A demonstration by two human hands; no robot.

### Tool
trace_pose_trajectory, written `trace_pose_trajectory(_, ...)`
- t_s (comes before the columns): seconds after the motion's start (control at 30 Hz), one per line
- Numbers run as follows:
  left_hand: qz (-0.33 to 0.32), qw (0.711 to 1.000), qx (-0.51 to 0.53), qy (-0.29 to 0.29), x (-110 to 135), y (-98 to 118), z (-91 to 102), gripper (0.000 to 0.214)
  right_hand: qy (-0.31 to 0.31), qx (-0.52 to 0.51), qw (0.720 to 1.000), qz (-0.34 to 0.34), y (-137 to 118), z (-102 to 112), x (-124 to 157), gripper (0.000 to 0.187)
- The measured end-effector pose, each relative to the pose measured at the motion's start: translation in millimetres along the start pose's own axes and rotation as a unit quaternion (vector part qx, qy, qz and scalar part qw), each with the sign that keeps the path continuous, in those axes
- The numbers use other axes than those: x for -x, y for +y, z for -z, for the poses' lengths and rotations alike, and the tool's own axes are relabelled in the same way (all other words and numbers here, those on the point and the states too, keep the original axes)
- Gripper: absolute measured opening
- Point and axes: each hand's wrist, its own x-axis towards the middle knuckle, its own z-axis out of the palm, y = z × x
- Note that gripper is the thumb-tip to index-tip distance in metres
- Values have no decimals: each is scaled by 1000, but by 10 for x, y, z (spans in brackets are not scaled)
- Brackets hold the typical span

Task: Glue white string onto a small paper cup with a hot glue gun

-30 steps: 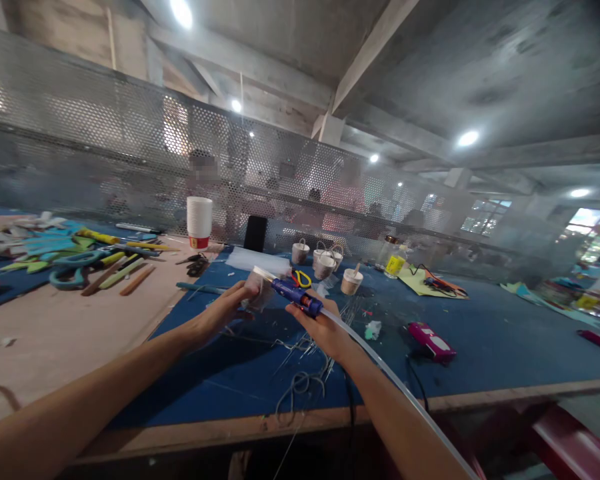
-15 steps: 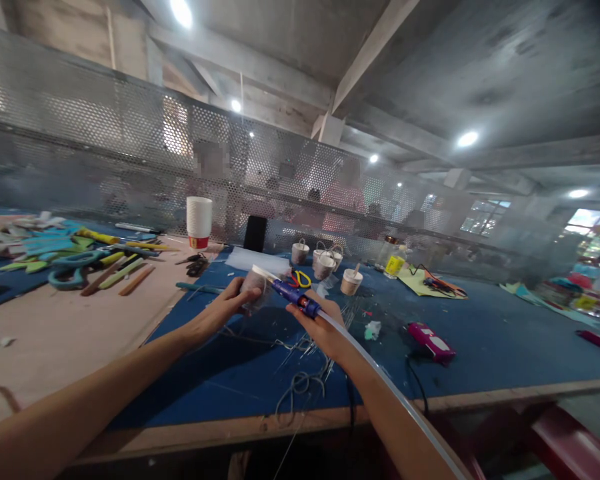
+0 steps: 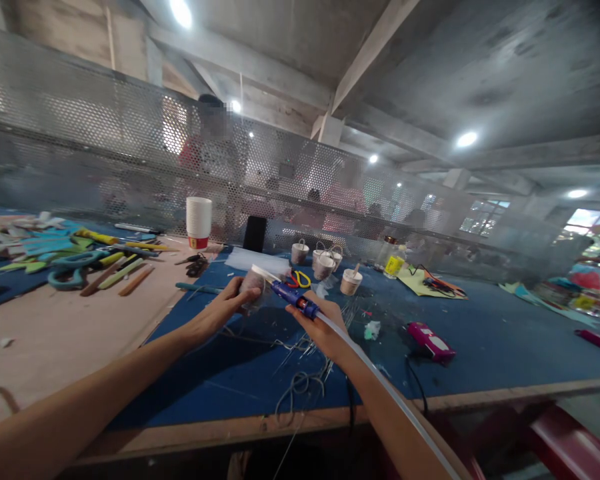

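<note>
My left hand [image 3: 235, 298] is closed around a small greyish-brown cup [image 3: 253, 281], held tilted above the blue mat [image 3: 195, 380]. In my right hand [image 3: 325, 327] is a blue hot glue gun [image 3: 293, 295], with a long clear glue stick [image 3: 380, 380] trailing from its back along my forearm. The gun's pale nozzle meets the cup's rim or side; the exact contact point is too small to tell. Grey cord [image 3: 300, 387] lies loosely below my hands. Several little cups with loop handles [image 3: 324, 267] stand beyond, beside yellow-handled scissors [image 3: 301, 279].
A stack of paper cups [image 3: 199, 217] and a black phone [image 3: 255, 233] stand by the perforated metal screen. Blue scissors [image 3: 75, 270] and clay tools lie at left. A magenta box [image 3: 431, 342], a paper cup with a stick [image 3: 351, 281] and a yellow-labelled bottle [image 3: 395, 262] are at right.
My hands, the cup and the glue gun have barely moved. Behind the screen at left, a person now stands higher, with the head above the screen's top edge.
</note>
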Motion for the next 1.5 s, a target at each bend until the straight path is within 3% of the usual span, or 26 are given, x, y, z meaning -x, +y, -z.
trace_pose_trajectory(1.5, 11, 997, 70, -15, -15, -25, 35, 47, -9, 34, 999, -8, 31, 55, 1, 31)
